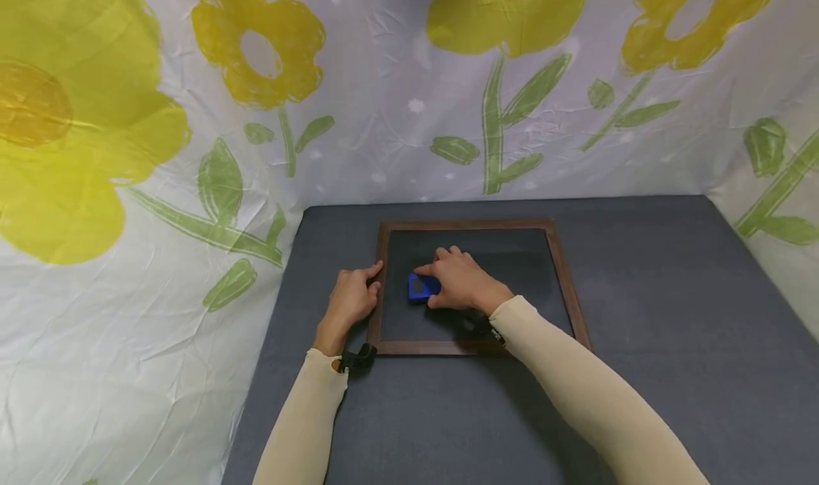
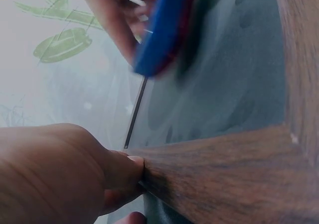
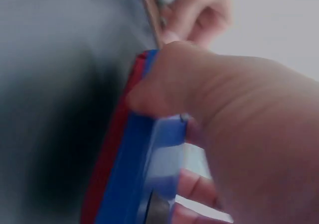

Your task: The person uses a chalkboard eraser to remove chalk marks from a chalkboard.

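A chalkboard (image 1: 505, 272) in a brown wooden frame (image 2: 229, 157) lies on the dark table. My left hand (image 1: 352, 296) holds the frame's left side, thumb and index finger at its outer edge. In the left wrist view, the left thumb (image 2: 127, 169) meets the wood edge. My right hand (image 1: 462, 282) grips a blue chalkboard eraser (image 1: 422, 287) over the left part of the board. The eraser's red layer (image 3: 112, 149) faces the dark surface in the right wrist view, and the right thumb (image 3: 154, 97) presses along its blue side.
Dark table surface (image 1: 672, 314) extends right of the board and in front of it. Behind and to the left hangs a white cloth (image 1: 384, 115) with yellow flowers. A black strap (image 1: 358, 357) sits at the left wrist.
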A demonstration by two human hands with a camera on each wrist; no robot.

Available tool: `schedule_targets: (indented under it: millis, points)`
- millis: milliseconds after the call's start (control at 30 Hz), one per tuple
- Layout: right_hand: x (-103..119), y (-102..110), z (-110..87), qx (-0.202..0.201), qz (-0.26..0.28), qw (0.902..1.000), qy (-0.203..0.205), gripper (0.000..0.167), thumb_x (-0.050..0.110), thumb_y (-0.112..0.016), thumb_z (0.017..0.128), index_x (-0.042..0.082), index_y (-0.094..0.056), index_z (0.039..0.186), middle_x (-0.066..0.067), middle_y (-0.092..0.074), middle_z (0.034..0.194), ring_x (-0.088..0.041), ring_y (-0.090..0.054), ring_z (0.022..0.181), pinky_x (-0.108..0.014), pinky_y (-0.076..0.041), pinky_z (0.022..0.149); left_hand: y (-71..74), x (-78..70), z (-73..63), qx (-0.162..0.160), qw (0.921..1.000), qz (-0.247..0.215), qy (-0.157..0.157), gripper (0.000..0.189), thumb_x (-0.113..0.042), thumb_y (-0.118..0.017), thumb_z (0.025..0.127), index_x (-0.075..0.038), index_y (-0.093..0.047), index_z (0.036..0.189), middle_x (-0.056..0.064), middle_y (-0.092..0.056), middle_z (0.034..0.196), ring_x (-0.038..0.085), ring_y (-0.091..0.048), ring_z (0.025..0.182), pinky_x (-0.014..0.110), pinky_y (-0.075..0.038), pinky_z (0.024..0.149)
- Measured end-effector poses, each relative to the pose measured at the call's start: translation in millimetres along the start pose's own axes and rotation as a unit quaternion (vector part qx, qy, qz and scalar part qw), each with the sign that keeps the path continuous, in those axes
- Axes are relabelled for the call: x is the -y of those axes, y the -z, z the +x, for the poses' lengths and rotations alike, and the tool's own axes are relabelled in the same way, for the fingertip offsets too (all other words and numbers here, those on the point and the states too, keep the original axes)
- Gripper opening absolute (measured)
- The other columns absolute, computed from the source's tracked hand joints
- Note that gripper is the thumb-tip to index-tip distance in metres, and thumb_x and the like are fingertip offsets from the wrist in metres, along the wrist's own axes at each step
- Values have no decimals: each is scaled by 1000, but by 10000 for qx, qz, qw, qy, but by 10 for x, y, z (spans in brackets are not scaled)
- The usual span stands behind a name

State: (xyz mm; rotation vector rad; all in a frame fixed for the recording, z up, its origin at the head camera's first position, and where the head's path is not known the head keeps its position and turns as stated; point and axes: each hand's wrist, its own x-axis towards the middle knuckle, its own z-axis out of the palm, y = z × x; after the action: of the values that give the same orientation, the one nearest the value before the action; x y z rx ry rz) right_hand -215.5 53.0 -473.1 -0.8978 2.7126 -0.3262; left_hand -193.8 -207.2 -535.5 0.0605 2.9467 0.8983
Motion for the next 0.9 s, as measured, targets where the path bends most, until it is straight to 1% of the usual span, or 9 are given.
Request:
schedule_targets:
  millis: [33,233,367,433,467,600,667,767,900]
  points:
    - [-60,43,-46,-108,113,9998,-87,69,39,-84,97,23,-60,160,-14,-62,131,-30,-52,106,-47,-46,93,38,-50,-27,63,10000,-40,49,52,-16,-66,108,-23,-59,159,18,-64,155,49,-55,140,60,-54,83]
    - [-536,514,-429,-1060,570,9903,-694,72,39,-78,98,11,-57,161,-24,-62,136,-36,-65,107,-52,-58,91,44,-25,-19,61,9999,-56,116,51,-16,-64,109,-23,-59,160,20,-63,156,46,-61,118,45,-44,61]
    - [-918,830,-760,-1440,684,9779,-1353,76,44,-74,100,2,-54,161,-33,-63,139,-43,-67,108,-57,-58,89,78,-4,0,74,9998,-49,195,52,-16,-64,110,-24,-58,160,20,-61,158,45,-60,126,44,-44,64]
    - [-1095,925,-924,-1553,749,9693,-1750,79,47,-72,101,-1,-52,161,-36,-64,138,-47,-68,110,-59,-58,87,90,20,7,30,9998,-20,188,52,-16,-64,109,-24,-58,160,20,-61,157,46,-58,133,46,-44,67]
    - [-1179,952,-1001,-1586,773,9651,-1937,81,48,-71,102,-3,-51,161,-37,-66,135,-48,-69,108,-59,-58,84,96,34,10,6,9998,-17,179,52,-16,-64,109,-23,-59,160,21,-61,157,46,-58,131,46,-44,67]
    - [-1478,916,-1267,-1680,931,9488,-2506,87,53,-69,103,-9,-48,160,-40,-67,131,-51,-72,104,-56,-60,75,131,59,-2,14,9998,-18,177,52,-15,-63,109,-22,-58,161,23,-61,157,48,-59,130,47,-45,69]
    - [-1593,841,-1366,-1651,980,9437,-2694,89,54,-67,104,-12,-45,159,-42,-66,132,-52,-71,104,-56,-60,76,137,78,1,29,9998,-23,203,52,-15,-62,110,-21,-57,161,23,-60,157,49,-58,131,48,-46,69]
    - [-1727,687,-1471,-1580,1023,9401,-2843,90,54,-67,105,-15,-44,158,-44,-63,134,-55,-71,104,-60,-60,79,138,101,5,68,9997,-8,253,52,-16,-62,110,-22,-56,162,23,-60,158,49,-55,138,49,-46,73]
    - [-1845,457,-1522,-1395,1077,9372,-3010,91,53,-67,105,-18,-43,157,-46,-59,138,-58,-69,108,-65,-58,85,141,111,2,142,9994,-56,326,53,-18,-62,111,-24,-54,163,25,-58,159,46,-56,134,49,-46,75]
